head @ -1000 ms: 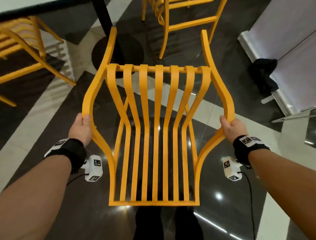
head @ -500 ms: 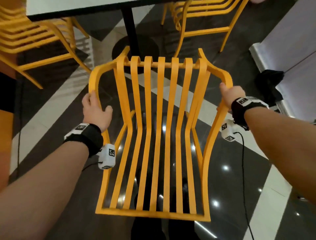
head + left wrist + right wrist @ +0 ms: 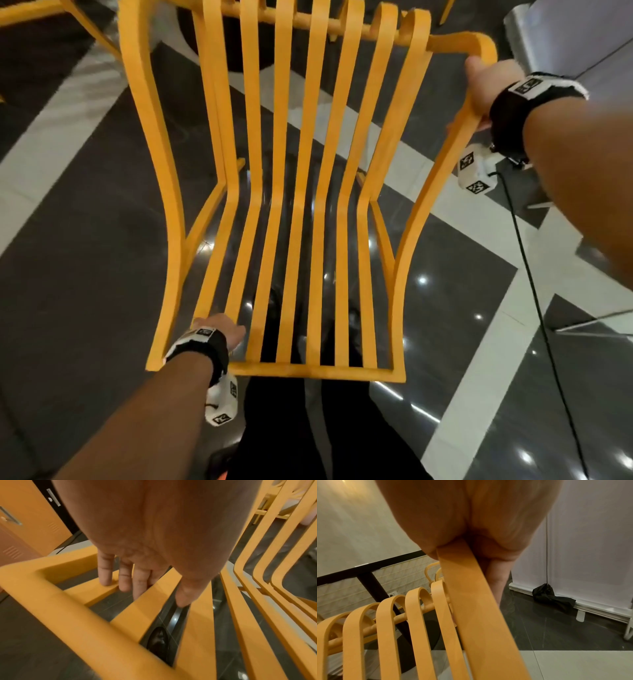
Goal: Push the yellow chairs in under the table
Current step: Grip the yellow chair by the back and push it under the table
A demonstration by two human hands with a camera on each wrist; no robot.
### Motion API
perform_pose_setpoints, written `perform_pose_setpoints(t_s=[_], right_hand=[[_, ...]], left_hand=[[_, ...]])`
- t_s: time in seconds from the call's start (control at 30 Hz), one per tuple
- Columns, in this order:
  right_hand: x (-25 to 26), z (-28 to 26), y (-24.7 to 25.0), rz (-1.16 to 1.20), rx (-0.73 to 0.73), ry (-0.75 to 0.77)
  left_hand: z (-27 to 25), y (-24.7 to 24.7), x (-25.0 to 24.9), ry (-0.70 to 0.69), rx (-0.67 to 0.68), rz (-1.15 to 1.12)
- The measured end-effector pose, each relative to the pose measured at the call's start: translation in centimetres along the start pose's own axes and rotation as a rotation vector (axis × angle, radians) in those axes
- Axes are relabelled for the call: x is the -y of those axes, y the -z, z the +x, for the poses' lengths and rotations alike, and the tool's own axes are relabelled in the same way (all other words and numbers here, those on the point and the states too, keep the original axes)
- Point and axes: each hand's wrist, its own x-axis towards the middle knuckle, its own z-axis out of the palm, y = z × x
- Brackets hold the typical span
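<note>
A yellow slatted chair (image 3: 308, 370) fills the head view, its back towards me and its seat pointing away. My right hand (image 3: 486, 85) grips the chair's right arm rail near its far corner, and the right wrist view shows the fingers wrapped round that rail (image 3: 471, 615). My left hand (image 3: 214, 330) is low at the left end of the backrest. Its fingers (image 3: 106, 574) point straight down through the gaps between the outer slats (image 3: 96, 591), with the thumb across one slat. The black table edge (image 3: 368, 568) and its post (image 3: 373, 588) stand beyond the chair.
Another yellow chair (image 3: 34, 10) shows at the top left. A white panel wall (image 3: 582, 34) runs along the right, with a black folded bundle (image 3: 553, 599) at its foot. The floor is glossy dark tile with white bands (image 3: 479, 377). My dark trouser legs (image 3: 291, 428) are right behind the chair.
My left hand has let go of the left arm rail and dropped to the slats at the backrest's near end. The chair has moved towards the table. My right hand keeps its grip.
</note>
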Motion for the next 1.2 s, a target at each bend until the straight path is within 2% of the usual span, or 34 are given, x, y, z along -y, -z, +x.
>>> perform_pose_setpoints(t_s=[0.1, 0.2, 0.3, 0.37, 0.5, 0.57, 0.63, 0.77, 0.87, 1.0, 1.1, 1.2], right_hand=[[-0.5, 2.6, 0.2, -0.022, 0.010, 0.022], [-0.8, 5.0, -0.3, -0.201, -0.064, 0.102], [-0.8, -2.4, -0.5, -0.411, -0.049, 0.172], [-2.6, -6.6, -0.4, -0.642, 0.108, 0.211], [-8.4, -13.0, -0.2, -1.077, 0.584, 0.281], [-11.6, -15.7, 0.5, -1.174, 0.712, 0.274], [-14.0, -17.5, 1.9, -1.203, 0.772, 0.262], [-15.8, -18.5, 5.2, -1.120, 0.727, 0.321], [-15.9, -16.9, 6.6, -1.087, 0.645, 0.450], [-13.4, -15.6, 7.3, -1.049, 0.558, 0.523], [-11.4, -13.7, 6.8, -0.980, 0.490, 0.583], [-8.7, -13.1, 7.0, -0.892, 0.465, 0.606]], left_hand=[[0.8, -0.4, 0.4, -0.083, 0.112, 0.041], [0.2, -0.3, 1.1, -0.084, 0.080, 0.048], [-3.3, 0.9, 0.5, -0.073, -0.011, 0.104], [-5.6, 1.8, -0.5, -0.082, -0.078, 0.158], [-9.7, 3.9, -2.4, -0.143, -0.152, 0.151], [-11.9, 4.8, -3.2, -0.214, -0.181, 0.180], [-14.5, 5.8, -3.9, -0.267, -0.207, 0.230], [-18.3, 7.3, -5.2, -0.271, -0.236, 0.185], [-19.8, 7.4, -5.6, -0.199, -0.347, 0.053], [-21.8, 8.3, -4.7, -0.211, -0.486, -0.027], [-22.5, 10.1, -3.9, -0.222, -0.553, 0.025], [-22.4, 12.8, -3.4, -0.298, -0.616, 0.050]])
